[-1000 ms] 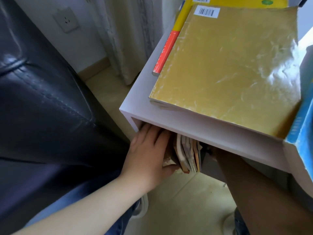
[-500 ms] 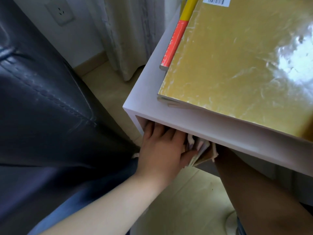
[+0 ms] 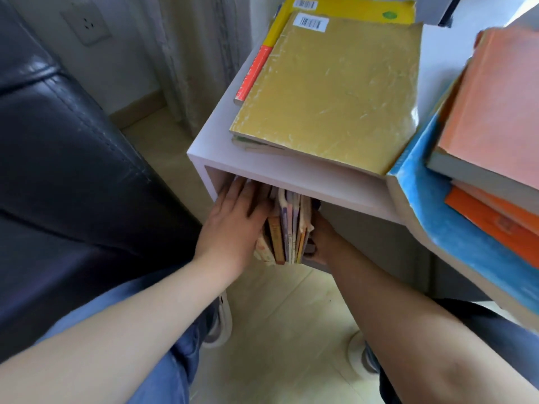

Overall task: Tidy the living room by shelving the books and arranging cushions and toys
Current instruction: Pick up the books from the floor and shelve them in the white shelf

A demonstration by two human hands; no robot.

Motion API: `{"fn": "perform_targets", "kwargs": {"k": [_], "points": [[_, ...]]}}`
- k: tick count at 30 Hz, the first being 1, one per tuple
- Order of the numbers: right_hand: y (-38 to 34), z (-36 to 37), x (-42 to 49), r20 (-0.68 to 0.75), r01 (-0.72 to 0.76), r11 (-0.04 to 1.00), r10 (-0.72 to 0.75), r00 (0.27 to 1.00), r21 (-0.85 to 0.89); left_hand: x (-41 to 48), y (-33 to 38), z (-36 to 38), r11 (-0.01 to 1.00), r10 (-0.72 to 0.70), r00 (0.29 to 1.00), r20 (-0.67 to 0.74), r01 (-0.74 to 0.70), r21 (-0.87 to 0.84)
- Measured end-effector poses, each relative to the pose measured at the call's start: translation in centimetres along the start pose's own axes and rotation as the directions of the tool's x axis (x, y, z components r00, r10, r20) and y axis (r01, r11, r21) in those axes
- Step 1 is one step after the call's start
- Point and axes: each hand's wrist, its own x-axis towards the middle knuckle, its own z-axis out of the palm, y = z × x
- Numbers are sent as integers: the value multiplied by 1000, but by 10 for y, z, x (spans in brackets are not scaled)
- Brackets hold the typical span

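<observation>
Where the compartment opens toward the person, bundle of thin books [image 3: 287, 228]: standing on edge, far part inside the opening, near part out over the floor [image 3: 285, 316]; upright probably so the books go in spine-outward as one block.
Left hands entry, left hand [image 3: 236, 220]: fingers straight and laid flat on the bundle's left face, tips reaching into the opening; likely pressing so the thin covers cannot fan apart.
Right hands entry, right hand [image 3: 323, 243]: against the bundle's right side, in deep shadow; whether its fingers hook round the books or lie flat, I cannot tell.
Hands together: well apart only by the bundle's thickness, squeezing it from both sides.
White shelf unit [image 3: 291, 173]: just right of the sofa; the opening is on its near side.
Gold book [image 3: 329, 91]: flat on the unit's top, barcode label at its far edge; not yet shelved.
Yellow book with red spine [image 3: 344, 11]: under the gold book, showing at the far and left edges.
Blue book [image 3: 431, 217]: at the right, overhanging toward the near side.
Orange books [image 3: 495, 112]: stacked on the blue book.
Black sofa [image 3: 58, 156]: left of the scene.
Wall socket [image 3: 86, 23] and curtain [image 3: 198, 53]: far left, behind the unit.
Judgement: shelving is part done; the flat stacks on top await their turn.
</observation>
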Motion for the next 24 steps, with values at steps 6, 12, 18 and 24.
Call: {"fn": "perform_targets", "kwargs": {"k": [6, 12, 18, 24], "points": [[15, -14, -18, 89, 262, 953, -250, 964, -150, -1, 0, 7, 1000, -27, 1000, -2, 27, 10], [29, -8, -20, 164, 379, 806, -342, 925, -455, 3, 3, 2, 998, -59, 998, -24, 58, -15], [28, 10, -15, 87, 560, 647, -612, 786, -518, -8, 6, -7, 929, -52, 986, -158, -11, -369], [14, -3, -20, 208, 578, 543, -594, 777, -609, 8, 2, 4, 962, 13, 907, -420, -127, -243]]}}
